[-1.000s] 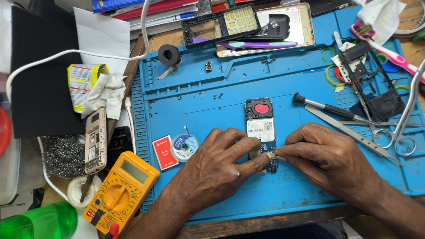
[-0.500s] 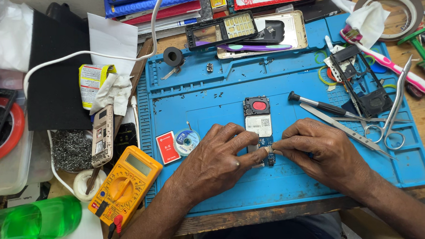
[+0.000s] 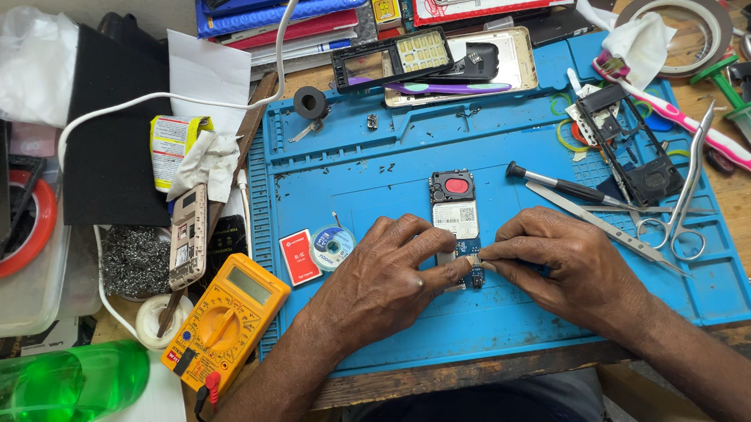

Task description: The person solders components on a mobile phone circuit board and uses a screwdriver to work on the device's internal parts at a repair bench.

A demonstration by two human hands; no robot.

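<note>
A small phone circuit board [image 3: 456,216] with a red round part near its top lies upright in the middle of a blue work mat [image 3: 373,163]. My left hand [image 3: 380,280] rests on the mat and pinches the board's lower end with its fingertips. From the other side my right hand [image 3: 561,265] meets it, fingers pressed to the same lower end. The bottom of the board is hidden under both sets of fingertips. Whether either hand holds a small tool I cannot tell.
A screwdriver [image 3: 556,187], tweezers [image 3: 602,227] and scissors-like forceps [image 3: 683,201] lie right of the board. A yellow multimeter [image 3: 226,320], solder spool [image 3: 332,244] and red card [image 3: 298,244] sit left. A phone frame [image 3: 628,148], green bottle [image 3: 48,400] and tape rolls crowd the edges.
Both hands stay on the board's lower end; the view has shifted slightly, with no clear movement of the board or tools.
</note>
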